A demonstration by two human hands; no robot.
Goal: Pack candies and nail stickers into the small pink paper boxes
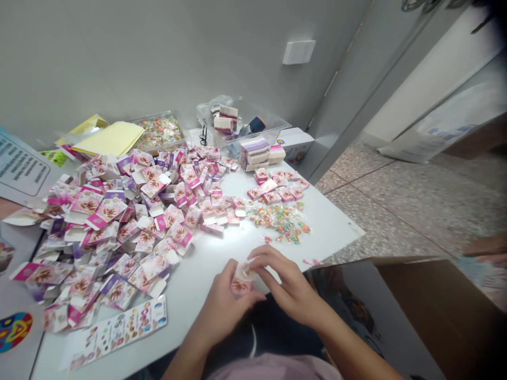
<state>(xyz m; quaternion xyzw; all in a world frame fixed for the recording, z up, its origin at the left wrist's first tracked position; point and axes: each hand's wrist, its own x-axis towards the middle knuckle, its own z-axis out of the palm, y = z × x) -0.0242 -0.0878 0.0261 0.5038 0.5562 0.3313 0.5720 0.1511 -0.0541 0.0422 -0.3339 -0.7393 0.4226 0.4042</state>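
Both hands, left hand (225, 301) and right hand (287, 287), pinch a small pink box (241, 285); beyond, tub (273, 125) holding stacked boxes.

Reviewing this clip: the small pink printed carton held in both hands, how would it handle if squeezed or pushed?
The small pink carton looks like thin printed card, so it probably dents easily under the left hand and right hand. Its top flap seems open, so it likely flexes. Similar cartons lie jumbled in a loose heap, suggesting they are light and slide readily on the white table.

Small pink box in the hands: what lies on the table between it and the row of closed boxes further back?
In the head view, a loose scatter of colourful small pieces lies between the small pink box and the row of closed boxes.
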